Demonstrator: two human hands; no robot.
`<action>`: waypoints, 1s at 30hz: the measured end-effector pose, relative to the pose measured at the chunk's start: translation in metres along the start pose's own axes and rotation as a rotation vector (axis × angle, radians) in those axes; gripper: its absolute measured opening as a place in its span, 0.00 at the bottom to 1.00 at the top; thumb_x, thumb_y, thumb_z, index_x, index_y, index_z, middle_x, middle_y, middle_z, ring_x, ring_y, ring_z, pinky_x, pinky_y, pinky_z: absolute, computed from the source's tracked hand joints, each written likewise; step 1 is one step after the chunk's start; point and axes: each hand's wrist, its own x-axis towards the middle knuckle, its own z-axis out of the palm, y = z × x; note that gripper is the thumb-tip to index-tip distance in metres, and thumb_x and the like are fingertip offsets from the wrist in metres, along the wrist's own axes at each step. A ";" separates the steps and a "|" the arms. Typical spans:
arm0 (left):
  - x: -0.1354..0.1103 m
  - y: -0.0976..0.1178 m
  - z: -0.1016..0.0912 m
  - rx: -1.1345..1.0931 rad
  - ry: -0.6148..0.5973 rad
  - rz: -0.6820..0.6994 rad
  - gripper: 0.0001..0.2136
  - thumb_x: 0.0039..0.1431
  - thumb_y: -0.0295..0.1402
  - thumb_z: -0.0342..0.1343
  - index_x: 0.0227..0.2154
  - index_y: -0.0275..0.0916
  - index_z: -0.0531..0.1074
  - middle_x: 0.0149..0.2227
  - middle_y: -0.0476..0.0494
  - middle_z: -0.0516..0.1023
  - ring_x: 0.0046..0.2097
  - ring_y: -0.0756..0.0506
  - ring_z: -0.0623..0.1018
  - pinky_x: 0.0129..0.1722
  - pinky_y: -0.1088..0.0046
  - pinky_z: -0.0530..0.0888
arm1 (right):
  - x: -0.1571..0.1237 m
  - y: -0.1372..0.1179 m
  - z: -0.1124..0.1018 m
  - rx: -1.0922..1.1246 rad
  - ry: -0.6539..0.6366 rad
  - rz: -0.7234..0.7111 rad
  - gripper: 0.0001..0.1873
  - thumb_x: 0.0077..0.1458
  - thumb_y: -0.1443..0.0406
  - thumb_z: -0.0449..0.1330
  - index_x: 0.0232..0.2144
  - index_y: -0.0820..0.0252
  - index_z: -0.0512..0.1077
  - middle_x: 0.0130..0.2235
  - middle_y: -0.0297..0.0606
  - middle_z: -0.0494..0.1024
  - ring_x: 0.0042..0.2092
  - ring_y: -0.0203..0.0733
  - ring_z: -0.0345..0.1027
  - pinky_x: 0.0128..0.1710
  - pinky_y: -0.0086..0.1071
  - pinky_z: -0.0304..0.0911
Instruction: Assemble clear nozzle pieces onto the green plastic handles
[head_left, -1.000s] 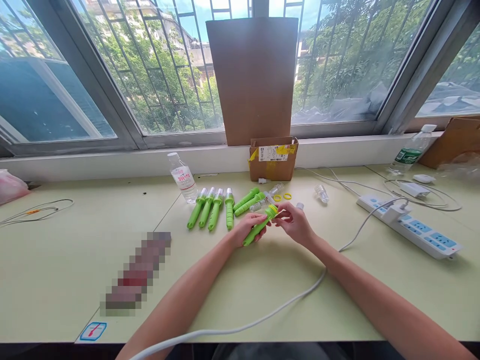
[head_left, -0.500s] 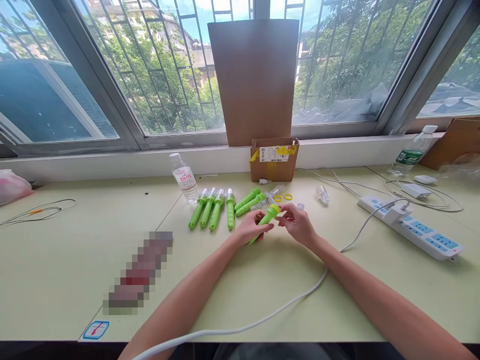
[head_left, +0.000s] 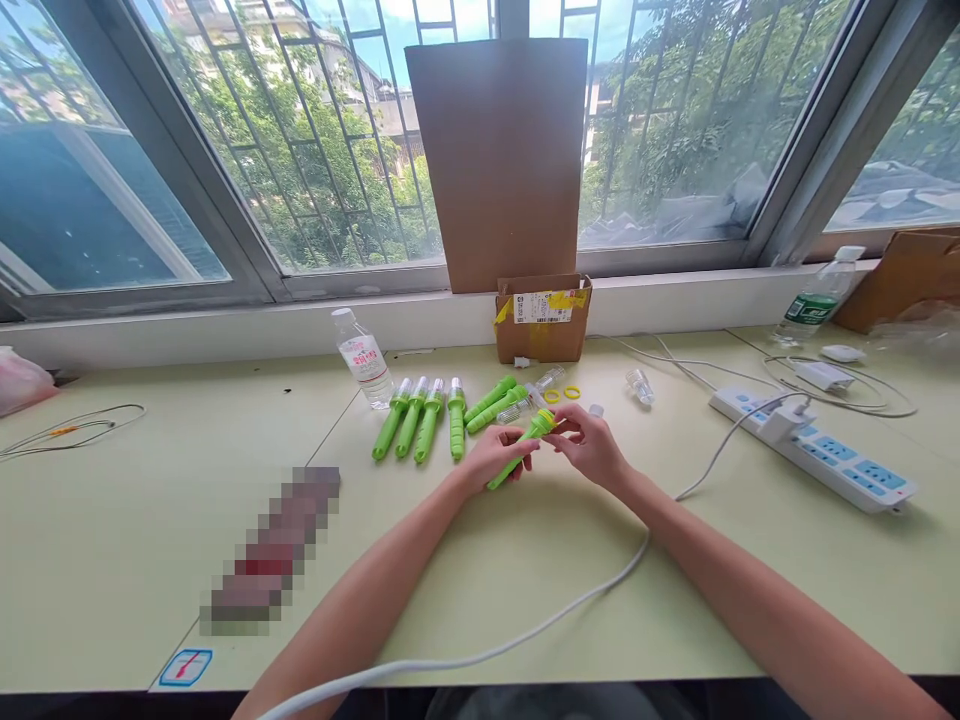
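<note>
A green plastic handle (head_left: 537,428) with a flared top lies tilted in my left hand (head_left: 489,460), whose thumb and fingers are wrapped round it. My right hand (head_left: 592,442) pinches the yellow ring (head_left: 551,416) at the flared end; its fingertips partly hide it. Beyond my left hand lie two loose green handles (head_left: 491,402). To their left several green handles with clear tips (head_left: 427,425) lie in a row. Loose yellow rings (head_left: 572,392) and clear plastic caps (head_left: 550,378) are just behind my hands.
A small cardboard box (head_left: 541,340) stands at the back near a water bottle (head_left: 364,360). One clear cap (head_left: 640,388) lies to the right. The power strip (head_left: 855,462) is farther right, and a white cable (head_left: 570,608) crosses in front of me.
My right fingers have closed in on the yellow ring at the handle's top. The whole view has shifted slightly; the other things on the table lie as before.
</note>
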 end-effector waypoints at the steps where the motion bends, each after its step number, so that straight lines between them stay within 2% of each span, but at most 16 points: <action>1: 0.000 0.000 0.000 -0.016 -0.002 -0.003 0.17 0.50 0.46 0.59 0.29 0.33 0.73 0.21 0.46 0.75 0.17 0.55 0.67 0.18 0.79 0.63 | 0.000 0.000 0.001 -0.001 0.010 0.000 0.16 0.51 0.52 0.61 0.36 0.55 0.66 0.36 0.38 0.75 0.36 0.46 0.76 0.25 0.35 0.74; 9: -0.001 -0.002 -0.002 -0.141 -0.052 -0.034 0.20 0.52 0.48 0.57 0.30 0.32 0.74 0.21 0.43 0.76 0.17 0.52 0.69 0.16 0.78 0.62 | -0.002 -0.002 0.001 -0.049 0.033 -0.016 0.16 0.51 0.53 0.62 0.36 0.55 0.65 0.34 0.36 0.75 0.35 0.44 0.76 0.23 0.30 0.72; 16: 0.001 -0.004 -0.004 -0.207 -0.084 -0.071 0.20 0.52 0.48 0.57 0.29 0.32 0.73 0.20 0.42 0.76 0.17 0.52 0.69 0.16 0.79 0.61 | -0.001 0.000 0.003 0.035 0.020 0.014 0.17 0.51 0.52 0.62 0.35 0.56 0.65 0.34 0.37 0.76 0.36 0.45 0.76 0.25 0.35 0.75; 23: 0.002 -0.003 -0.007 -0.217 -0.113 -0.090 0.20 0.51 0.49 0.57 0.30 0.31 0.73 0.20 0.43 0.75 0.17 0.52 0.69 0.17 0.78 0.63 | -0.004 -0.003 0.006 -0.031 0.088 -0.021 0.15 0.52 0.54 0.62 0.32 0.56 0.64 0.32 0.37 0.77 0.32 0.42 0.76 0.26 0.34 0.73; 26: 0.003 -0.003 -0.005 -0.167 -0.069 -0.085 0.21 0.50 0.49 0.58 0.31 0.32 0.73 0.20 0.45 0.74 0.17 0.52 0.70 0.16 0.78 0.63 | -0.006 0.000 0.005 -0.039 0.103 -0.043 0.14 0.52 0.55 0.62 0.33 0.56 0.64 0.32 0.37 0.77 0.31 0.42 0.76 0.27 0.34 0.73; 30: 0.006 -0.008 0.004 -0.042 0.077 -0.016 0.21 0.50 0.51 0.57 0.31 0.34 0.71 0.20 0.49 0.73 0.16 0.53 0.69 0.14 0.78 0.63 | -0.005 0.006 0.000 -0.052 0.125 -0.053 0.13 0.52 0.57 0.63 0.32 0.56 0.63 0.37 0.41 0.78 0.30 0.40 0.75 0.26 0.33 0.72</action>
